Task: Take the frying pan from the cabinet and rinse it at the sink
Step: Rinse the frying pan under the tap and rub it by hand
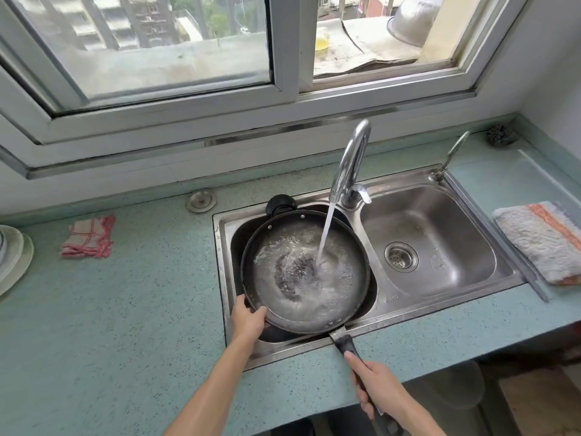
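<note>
Pale-green speckled worktop runs under a white-framed window, w/ a stainless-steel double sink set in right of centre. Round black frying pan is over the left basin, and water from the curved chrome tap hits its middle. My left hand grips the pan's near-left rim. My right hand is wrapped round the long black handle, which sticks out past the worktop's front edge. Black knobbed thing sits behind the pan, can't tell what.

Other bits:
- Red-and-white checked cloth: mid-left.
- White plates: left edge.
- Round metal plug disc: nr back edge.
- Striped fluffy towel: right edge.
- Thin 2nd tap: sink's back-right corner.
- Wire scourer: worktop's back-right corner.
</note>
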`<state>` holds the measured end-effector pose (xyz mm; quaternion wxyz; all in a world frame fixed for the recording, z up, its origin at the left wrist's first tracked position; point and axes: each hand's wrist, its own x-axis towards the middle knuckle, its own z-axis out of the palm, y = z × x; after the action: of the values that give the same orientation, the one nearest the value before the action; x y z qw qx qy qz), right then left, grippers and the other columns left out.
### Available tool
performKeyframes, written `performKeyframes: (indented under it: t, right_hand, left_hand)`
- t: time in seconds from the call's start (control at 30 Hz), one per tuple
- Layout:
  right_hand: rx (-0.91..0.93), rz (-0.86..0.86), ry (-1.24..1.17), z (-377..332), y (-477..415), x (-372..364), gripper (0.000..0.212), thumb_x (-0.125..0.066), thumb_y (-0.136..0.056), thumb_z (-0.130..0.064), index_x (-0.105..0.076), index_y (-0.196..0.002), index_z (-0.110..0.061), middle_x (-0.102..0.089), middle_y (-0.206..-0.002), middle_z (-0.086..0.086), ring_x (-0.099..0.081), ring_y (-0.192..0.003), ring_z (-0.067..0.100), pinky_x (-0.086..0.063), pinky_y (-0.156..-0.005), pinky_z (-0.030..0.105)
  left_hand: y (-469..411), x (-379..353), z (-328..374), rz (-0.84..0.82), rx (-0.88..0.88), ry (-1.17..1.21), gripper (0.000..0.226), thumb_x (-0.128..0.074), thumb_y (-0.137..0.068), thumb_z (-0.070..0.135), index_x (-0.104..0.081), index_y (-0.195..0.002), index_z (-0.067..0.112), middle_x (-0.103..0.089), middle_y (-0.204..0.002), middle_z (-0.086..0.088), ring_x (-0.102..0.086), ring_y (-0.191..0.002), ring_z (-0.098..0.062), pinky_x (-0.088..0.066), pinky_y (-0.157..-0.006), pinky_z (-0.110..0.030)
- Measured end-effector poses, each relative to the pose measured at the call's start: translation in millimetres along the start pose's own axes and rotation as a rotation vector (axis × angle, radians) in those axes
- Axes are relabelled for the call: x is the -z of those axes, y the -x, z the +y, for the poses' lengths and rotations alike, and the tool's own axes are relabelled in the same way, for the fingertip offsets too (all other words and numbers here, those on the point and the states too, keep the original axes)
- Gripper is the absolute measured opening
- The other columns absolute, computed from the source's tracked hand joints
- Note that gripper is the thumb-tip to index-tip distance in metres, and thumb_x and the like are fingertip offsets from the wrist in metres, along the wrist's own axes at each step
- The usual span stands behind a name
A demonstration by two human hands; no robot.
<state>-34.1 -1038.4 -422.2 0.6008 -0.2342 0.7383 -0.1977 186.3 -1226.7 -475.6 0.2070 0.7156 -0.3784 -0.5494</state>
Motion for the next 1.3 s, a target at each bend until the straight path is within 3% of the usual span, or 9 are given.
performKeyframes:
  t: [0.27, 0.4, 0.63, 0.8, 0.93, 1.03, 1.13, 1.3]
  right_hand:
    - [-0.041, -0.039, -0.087, -2, 1, 11, 0.052, -0.06, -0.09, -0.058, -0.057, -0.065, -0.013, -0.052, -0.05, 0.009, -0.044, -0.036, 0.018, -0.032, -0.037, 0.021]
    - [0.032, 0.001, -0.034, 1, 6, 18, 0.052, -0.062, -0.091, -0.053, -0.059, -0.055, -0.015, -0.054, -0.045, 0.008, -0.048, -0.036, 0.018, -0.036, -0.042, 0.023]
    - [0.043, -0.04, 0.024, 0, 20, 38, 0.057, -0.061, -0.089, -0.057, -0.055, -0.05, -0.016, -0.052, -0.048, 0.002, -0.052, -0.046, 0.016, -0.035, -0.054, 0.024]
    - [0.055, 0.001, 0.052, -8, 26, 38, 0.056, -0.064, -0.092, -0.047, -0.052, -0.049, -0.014, -0.049, -0.05, 0.003, -0.051, -0.051, 0.018, -0.037, -0.059, 0.027]
    - [0.057, 0.01, 0.074, -10, 29, 40, 0.058, -0.063, -0.093, -0.047, -0.052, -0.046, -0.014, -0.051, -0.047, 0.0, -0.053, -0.05, 0.017, -0.038, -0.059, 0.026]
    - [0.047, -0.004, 0.075, -13, 31, 40, 0.057, -0.062, -0.093, -0.048, -0.053, -0.048, -0.014, -0.05, -0.046, 0.0, -0.052, -0.047, 0.016, -0.035, -0.055, 0.024]
    - [0.024, -0.02, 0.062, -16, 35, 40, 0.056, -0.06, -0.093, -0.051, -0.055, -0.051, -0.014, -0.05, -0.046, 0.003, -0.05, -0.044, 0.016, -0.034, -0.052, 0.023]
    - [-0.023, -0.029, -0.013, -20, 44, 36, 0.051, -0.06, -0.092, -0.053, -0.054, -0.06, -0.013, -0.051, -0.048, 0.007, -0.042, -0.036, 0.017, -0.03, -0.04, 0.023]
  left_hand:
    - [18, -3, 19, 0.078, 0.002, -0.035, 0.061, -0.062, -0.089, 0.001, -0.039, -0.146, 0.009, -0.06, -0.13, -0.022, -0.064, -0.11, -0.035, -0.058, -0.09, -0.052]
    - [31, -5, 21, 0.101, 0.022, 0.005, 0.059, -0.059, -0.09, -0.001, -0.039, -0.145, 0.007, -0.059, -0.132, -0.024, -0.064, -0.111, -0.038, -0.058, -0.088, -0.054]
    - [53, -10, 19, 0.11, 0.029, 0.105, 0.056, -0.056, -0.086, -0.006, -0.048, -0.139, 0.006, -0.073, -0.096, -0.015, -0.074, -0.083, -0.029, -0.064, -0.066, -0.041]
    - [57, -10, 23, 0.1, 0.069, 0.099, 0.065, -0.058, -0.085, -0.005, -0.041, -0.147, 0.004, -0.071, -0.103, -0.02, -0.073, -0.087, -0.029, -0.064, -0.068, -0.041]
    - [57, -10, 22, 0.101, 0.087, 0.098, 0.073, -0.06, -0.086, -0.004, -0.032, -0.153, 0.007, -0.068, -0.11, -0.021, -0.072, -0.09, -0.03, -0.064, -0.07, -0.041]
    - [55, -9, 20, 0.088, 0.088, 0.086, 0.066, -0.06, -0.085, -0.004, -0.04, -0.148, 0.005, -0.07, -0.106, -0.023, -0.073, -0.088, -0.031, -0.063, -0.072, -0.047]
    - [53, -9, 17, 0.073, 0.091, 0.092, 0.061, -0.059, -0.085, -0.005, -0.045, -0.144, 0.003, -0.067, -0.118, -0.025, -0.072, -0.094, -0.034, -0.063, -0.072, -0.048]
    - [51, -7, 15, 0.04, 0.106, 0.128, 0.058, -0.057, -0.084, -0.007, -0.047, -0.141, 0.0, -0.069, -0.113, -0.023, -0.071, -0.097, -0.035, -0.062, -0.077, -0.05]
